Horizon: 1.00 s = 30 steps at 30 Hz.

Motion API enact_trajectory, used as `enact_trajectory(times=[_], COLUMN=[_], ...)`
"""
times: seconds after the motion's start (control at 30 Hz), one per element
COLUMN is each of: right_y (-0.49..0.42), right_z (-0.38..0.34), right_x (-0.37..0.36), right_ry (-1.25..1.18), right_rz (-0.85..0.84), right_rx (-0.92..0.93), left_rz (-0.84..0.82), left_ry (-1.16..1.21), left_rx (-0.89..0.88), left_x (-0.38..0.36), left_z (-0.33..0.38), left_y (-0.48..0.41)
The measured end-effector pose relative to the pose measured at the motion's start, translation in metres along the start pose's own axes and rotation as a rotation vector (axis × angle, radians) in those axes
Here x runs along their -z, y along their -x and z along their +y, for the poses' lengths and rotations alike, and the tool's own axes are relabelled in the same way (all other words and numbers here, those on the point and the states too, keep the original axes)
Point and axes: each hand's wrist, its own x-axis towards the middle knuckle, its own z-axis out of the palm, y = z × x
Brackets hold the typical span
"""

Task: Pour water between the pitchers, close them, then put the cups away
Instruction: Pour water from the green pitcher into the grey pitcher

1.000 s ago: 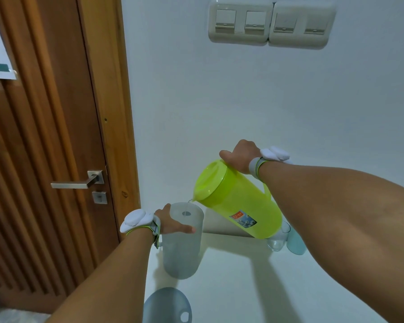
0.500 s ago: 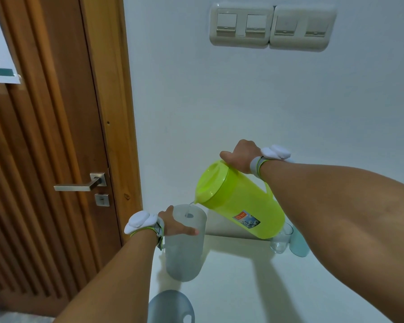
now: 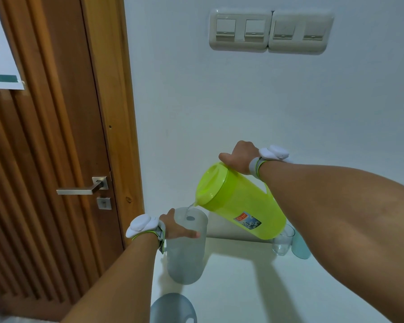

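One brown wooden door left of the frosted grey plastic pitcher. The left hand grips that pitcher's upper wall, thumb laid across it; it stands lidless on the white table. One round grey lid lies nearer the camera. Up-right of it is one lime-green lidded plastic pitcher, tilted, spout over its mouth, thin water stream running in. The right hand is curled round the handle. Farther right, two cups: one clear glass cup, one pale blue cup.
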Motion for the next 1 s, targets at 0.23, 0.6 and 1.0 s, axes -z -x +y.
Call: enact_trajectory(times=[0.23,0.6,1.0], right_y=[0.0,0.0,0.002], right_z=[0.0,0.005,0.007], right_x=[-0.001,-0.005,-0.004], right_ry=[0.017,0.016,0.03], right_rz=[0.002,-0.015,-0.023], right_rx=[-0.005,-0.017,-0.02], left_rz=[-0.011,-0.021,0.01], left_ry=[-0.009,-0.011,-0.014], left_rx=[-0.016,-0.081,-0.064], left_x=[0.009,0.008,0.0], left_z=[0.016,0.014,0.0], left_y=[0.017,0.018,-0.006])
